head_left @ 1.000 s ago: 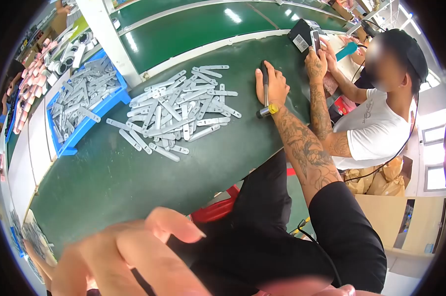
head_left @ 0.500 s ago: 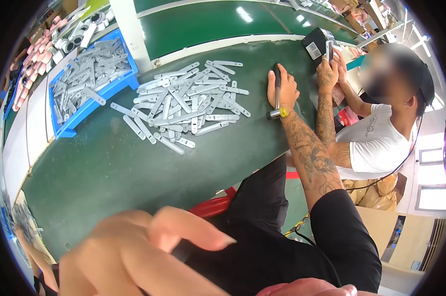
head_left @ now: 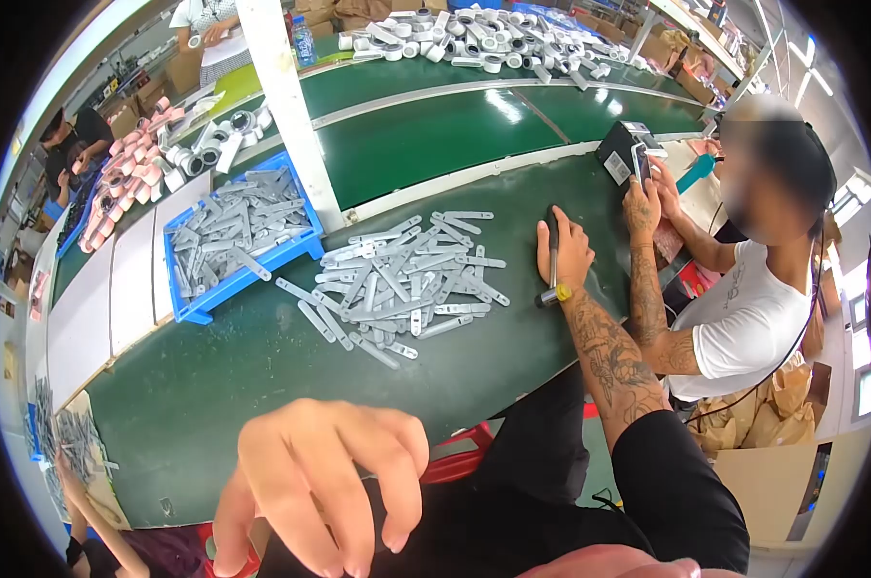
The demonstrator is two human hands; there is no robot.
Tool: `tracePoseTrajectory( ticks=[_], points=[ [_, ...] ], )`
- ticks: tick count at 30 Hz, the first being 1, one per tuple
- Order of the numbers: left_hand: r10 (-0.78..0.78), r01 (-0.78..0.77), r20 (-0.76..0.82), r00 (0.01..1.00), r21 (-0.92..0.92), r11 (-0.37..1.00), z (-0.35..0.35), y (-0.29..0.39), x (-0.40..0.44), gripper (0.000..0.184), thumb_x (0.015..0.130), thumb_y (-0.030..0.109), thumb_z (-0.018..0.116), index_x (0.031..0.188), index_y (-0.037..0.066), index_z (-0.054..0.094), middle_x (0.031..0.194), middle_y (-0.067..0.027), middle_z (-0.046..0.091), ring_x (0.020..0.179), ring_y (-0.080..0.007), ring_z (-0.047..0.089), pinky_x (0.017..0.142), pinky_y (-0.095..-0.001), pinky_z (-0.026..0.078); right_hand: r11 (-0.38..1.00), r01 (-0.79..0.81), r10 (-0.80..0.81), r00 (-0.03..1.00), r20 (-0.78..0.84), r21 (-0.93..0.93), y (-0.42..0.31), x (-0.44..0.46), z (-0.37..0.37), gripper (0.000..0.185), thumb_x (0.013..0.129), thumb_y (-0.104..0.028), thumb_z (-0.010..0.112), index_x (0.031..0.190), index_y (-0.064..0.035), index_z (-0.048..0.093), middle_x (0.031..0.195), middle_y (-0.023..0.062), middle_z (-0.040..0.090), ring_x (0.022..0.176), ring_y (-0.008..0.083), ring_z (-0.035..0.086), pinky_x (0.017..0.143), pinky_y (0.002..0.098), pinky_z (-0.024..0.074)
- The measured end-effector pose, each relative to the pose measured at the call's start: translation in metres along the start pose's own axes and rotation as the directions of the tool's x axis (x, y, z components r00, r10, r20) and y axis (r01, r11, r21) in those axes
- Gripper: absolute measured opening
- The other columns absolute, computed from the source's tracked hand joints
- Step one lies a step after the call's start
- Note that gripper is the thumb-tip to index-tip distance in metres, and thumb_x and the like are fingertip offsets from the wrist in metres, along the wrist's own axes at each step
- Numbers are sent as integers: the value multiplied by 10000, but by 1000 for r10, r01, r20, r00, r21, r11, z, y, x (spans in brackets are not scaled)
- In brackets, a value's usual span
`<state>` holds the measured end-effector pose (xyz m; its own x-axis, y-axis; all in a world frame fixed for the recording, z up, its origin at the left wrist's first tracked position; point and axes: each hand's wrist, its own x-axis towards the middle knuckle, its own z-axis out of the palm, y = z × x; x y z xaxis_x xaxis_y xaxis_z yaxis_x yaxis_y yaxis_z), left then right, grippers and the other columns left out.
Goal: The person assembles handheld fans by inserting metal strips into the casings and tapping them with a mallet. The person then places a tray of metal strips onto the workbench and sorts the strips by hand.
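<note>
My left hand [head_left: 329,472] hangs close to the camera at the bottom, in front of the table edge. Its fingers are bent loosely and spread, with nothing seen in them. Farther right, my right hand [head_left: 574,254] rests on the green table, closed around a small hammer [head_left: 553,260]. The hammer has a black grip, and its metal head with a yellow face lies by my wrist. Left of this hand is a loose pile of flat grey slotted strips [head_left: 397,279].
A blue bin [head_left: 252,279] full of similar strips stands left of the pile. At right, a co-worker [head_left: 753,308] handles a device beside a black box [head_left: 616,154]. Beyond the white post [head_left: 291,106] runs a green conveyor [head_left: 435,154]. White rolled parts [head_left: 483,39] are heaped behind.
The view has tilted up, showing more of the conveyor and the white parts. My left hand has come away from the camera, fingers now pointing down. My right hand still holds the hammer.
</note>
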<state>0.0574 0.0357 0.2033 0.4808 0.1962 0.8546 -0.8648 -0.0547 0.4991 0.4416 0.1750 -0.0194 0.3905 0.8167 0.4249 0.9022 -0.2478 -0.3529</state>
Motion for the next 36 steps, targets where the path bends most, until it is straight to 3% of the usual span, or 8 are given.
tracePoseTrajectory(
  ticks=[3,8,12,18,22,28,30,36],
  points=[
    [22,-22,-16,1000,9,1000,-13,-3,-6,456,999,528,686,853,97,715,828,-48,762,798,-243,713,728,-363,417,1000,4,-4,1000,-4,-16,0,0,0,524,1037,-517,543,1509,-291,523,1363,99,592,1320,309,520,1092,544,351],
    [104,-47,-608,787,109,993,-25,-22,-21,506,830,583,798,793,195,474,852,36,425,865,-200,386,804,-344,310,1000,14,-14,1000,-10,-16,1,0,3,518,1043,-519,534,1509,-292,529,1358,96,593,1323,308,519,1092,541,353],
    [226,-40,-604,765,305,952,-42,-25,-23,436,672,376,673,776,182,297,813,8,299,825,-230,273,772,-373,241,1000,30,-30,999,-22,-9,2,0,2,515,1048,-520,526,1506,-284,534,1356,98,594,1331,311,515,1095,543,350],
    [186,-195,-622,761,54,979,-37,-27,-34,369,796,281,614,714,189,266,706,45,249,728,-188,255,752,-387,246,1000,20,-20,1000,-14,-20,1,0,1,520,1047,-524,526,1508,-285,533,1358,101,593,1329,313,516,1098,539,347],
    [69,-222,-781,621,-91,971,-39,-19,-37,414,943,-80,427,695,181,224,635,49,205,540,-122,139,519,-322,147,1000,-5,6,1000,13,-25,-4,0,-4,527,1044,-525,528,1518,-296,525,1372,100,589,1321,318,526,1107,547,348],
    [-21,-249,-700,714,-282,926,-74,-17,-56,320,995,19,467,717,175,443,678,59,395,499,-69,192,458,-260,158,996,90,-91,994,-53,-27,6,3,4,516,1060,-518,508,1508,-263,534,1341,150,628,1289,356,569,1058,615,406],
    [-50,-208,-736,675,-255,944,-100,-17,-69,371,987,-2,465,676,187,390,624,70,270,508,-77,175,463,-271,140,996,74,-76,996,-39,-48,1,2,0,515,1063,-531,503,1506,-269,537,1328,150,634,1276,376,579,1049,601,421],
    [-123,-197,-959,256,-176,964,-183,-36,-143,385,852,-35,524,608,189,329,565,71,188,457,-89,139,442,-288,119,997,57,-57,998,-1,-56,4,5,2,526,1059,-569,487,1511,-303,534,1366,156,633,1267,388,592,1044,618,416]
  ],
)
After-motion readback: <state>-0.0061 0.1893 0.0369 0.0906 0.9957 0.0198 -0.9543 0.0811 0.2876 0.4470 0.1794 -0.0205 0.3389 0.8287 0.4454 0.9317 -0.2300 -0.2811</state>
